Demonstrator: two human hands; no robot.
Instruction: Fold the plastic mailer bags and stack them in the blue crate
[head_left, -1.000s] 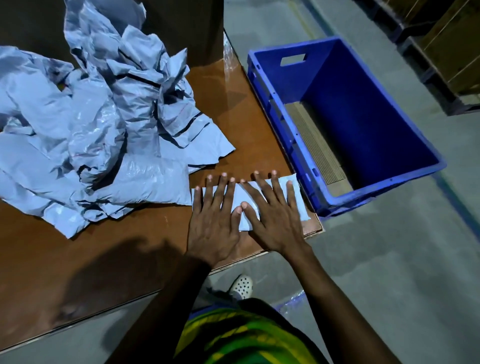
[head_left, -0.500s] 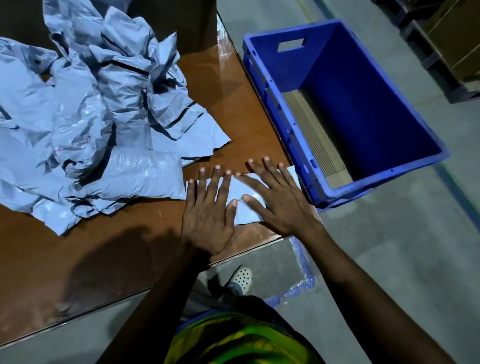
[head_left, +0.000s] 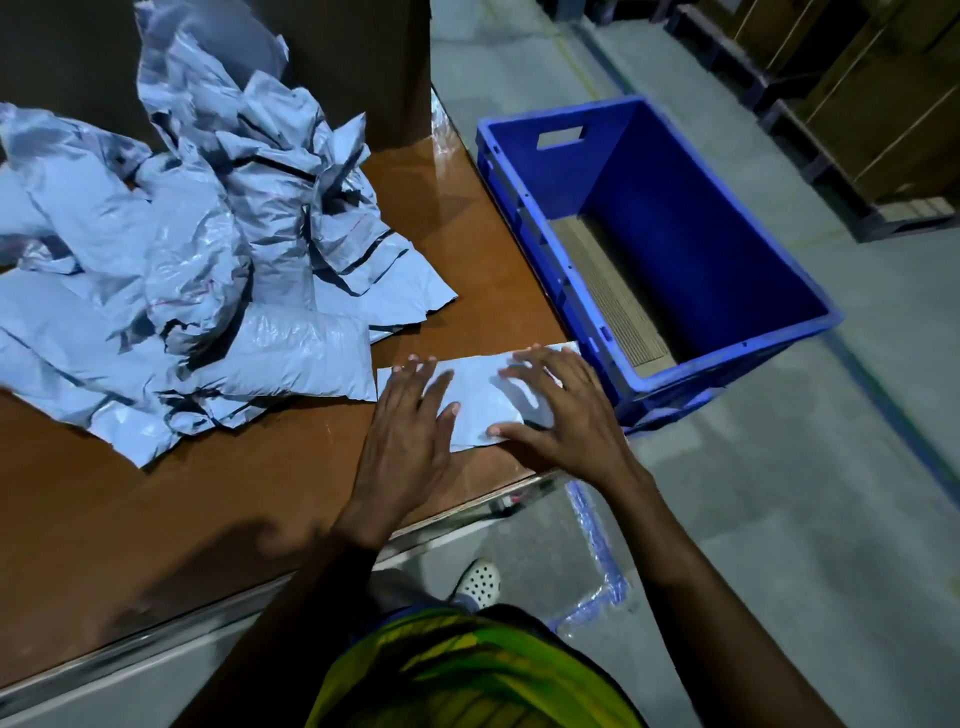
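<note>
A folded pale grey mailer bag (head_left: 480, 395) lies flat at the right front corner of the brown table (head_left: 208, 509). My left hand (head_left: 405, 441) presses on its left part with straight fingers. My right hand (head_left: 563, 415) lies over its right part, fingers spread and slightly bent, thumb at the bag's near edge. A big heap of crumpled grey mailer bags (head_left: 197, 270) covers the table's left and middle. The blue crate (head_left: 727, 358) stands on the floor just right of the table, with a strip of corrugated cardboard (head_left: 608, 296) along its left inner side.
A tall dark box (head_left: 358, 57) stands at the back of the table behind the heap. Wooden pallets and cartons (head_left: 857, 104) line the far right. Blue tape marks (head_left: 597, 561) the concrete floor near my foot in a white shoe (head_left: 480, 582).
My hands have slid apart along the folded bag, the right one toward the table corner. Its fingers are more bent than before. The camera view has shifted.
</note>
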